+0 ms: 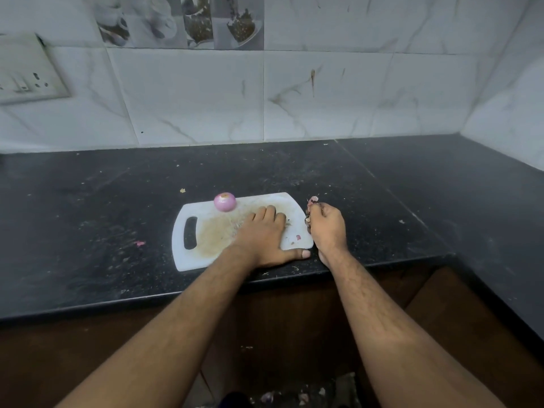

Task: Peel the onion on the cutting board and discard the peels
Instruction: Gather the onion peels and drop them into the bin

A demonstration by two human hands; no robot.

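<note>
Nearest the camera, two bare forearms were seen reaching over the near edge of the dark counter (88,201). The left hand (260,235) was laid flat, palm down and unclenched, on the right part of the white cutting board (188,257), with its thumb stretched along the board's near right corner; nothing was gripped in it. Just beside the board's right edge, the right hand (326,228) was held above the counter, curled into a loose fist around a bunch of pinkish peels (311,201), some of which were seen sticking out at the far side of the fingers. One small peel scrap (298,237) was noted on the board between the two hands, and another pink scrap (140,243) on the counter to the left of the board. The board's handle slot was turned to the left. The peeled onion (225,202) was found resting at the far edge of the board, apart from both hands. Behind the counter a marbled tile wall (323,92) was recorded, with a switch plate (26,72) at far left.
</note>
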